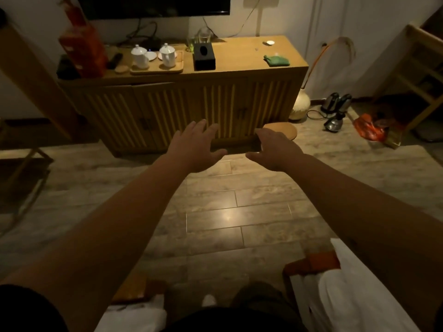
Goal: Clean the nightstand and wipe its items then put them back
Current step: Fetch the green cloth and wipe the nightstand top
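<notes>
Reaching forward over the wooden floor [211, 212], both bare arms stretch out side by side, the left hand [194, 149] and the right hand [273, 149] spread with fingers apart and holding nothing, palms turned down and slightly toward each other. Ahead stands a slatted wooden cabinet [182, 111] against the wall. On its top, at the left, a wooden tray [157, 69] carries two white lidded cups [140, 56]; just right of the tray sits a black tissue box [203, 56], and well apart toward the right end lies a crumpled green cloth [276, 60]. A dark remote [115, 60] lies left of the tray. Kettles [335, 103] stand on the floor to the right of the cabinet
</notes>
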`<state>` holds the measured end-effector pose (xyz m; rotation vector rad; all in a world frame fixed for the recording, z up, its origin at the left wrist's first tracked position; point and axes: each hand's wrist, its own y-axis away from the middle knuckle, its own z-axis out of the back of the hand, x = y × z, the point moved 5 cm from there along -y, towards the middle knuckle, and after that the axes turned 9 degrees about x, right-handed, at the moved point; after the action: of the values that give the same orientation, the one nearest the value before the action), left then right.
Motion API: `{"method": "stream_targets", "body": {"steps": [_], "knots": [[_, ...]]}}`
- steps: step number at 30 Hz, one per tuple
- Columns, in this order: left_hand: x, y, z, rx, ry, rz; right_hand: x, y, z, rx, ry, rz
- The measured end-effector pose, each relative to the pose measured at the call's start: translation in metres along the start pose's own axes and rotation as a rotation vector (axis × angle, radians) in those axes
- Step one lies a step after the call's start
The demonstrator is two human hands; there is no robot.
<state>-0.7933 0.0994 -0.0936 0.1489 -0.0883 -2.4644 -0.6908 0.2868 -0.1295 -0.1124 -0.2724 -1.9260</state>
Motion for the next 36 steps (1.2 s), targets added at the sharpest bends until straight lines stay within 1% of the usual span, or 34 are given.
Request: {"method": "stream_targets", "body": {"steps": [5,7,12,15,19,25,28,32,36], "knots": [[0.015,-0.113,0.009,0.012,0.013,-0.021,-0.041,-0.094,0.03,-0.029,-0.024,-0.021],[0.017,-0.175,0.012,-0.001,0.014,-0.037,-0.069,-0.147,0.037,-0.019,-0.035,-0.036],[0.025,-0.315,0.018,0.0,0.007,-0.023,-0.128,-0.271,0.057,0.04,-0.066,-0.087],[0.028,-0.383,0.024,0.007,0.023,-0.025,-0.155,-0.326,0.07,0.089,-0.057,-0.086],[0.027,-0.478,0.033,0.054,0.042,-0.036,-0.192,-0.402,0.094,0.12,-0.046,-0.107],[0.03,-0.613,0.02,0.096,0.017,-0.108,-0.246,-0.506,0.096,0.134,-0.02,-0.156],[0.035,-0.701,0.015,0.105,-0.006,-0.161,-0.281,-0.569,0.093,0.148,0.002,-0.229],[0.035,-0.794,0.006,0.202,-0.02,-0.249,-0.316,-0.633,0.098,0.201,0.012,-0.31],[0.022,-0.862,0.001,0.268,-0.027,-0.321,-0.348,-0.676,0.103,0.233,-0.01,-0.361]]}}
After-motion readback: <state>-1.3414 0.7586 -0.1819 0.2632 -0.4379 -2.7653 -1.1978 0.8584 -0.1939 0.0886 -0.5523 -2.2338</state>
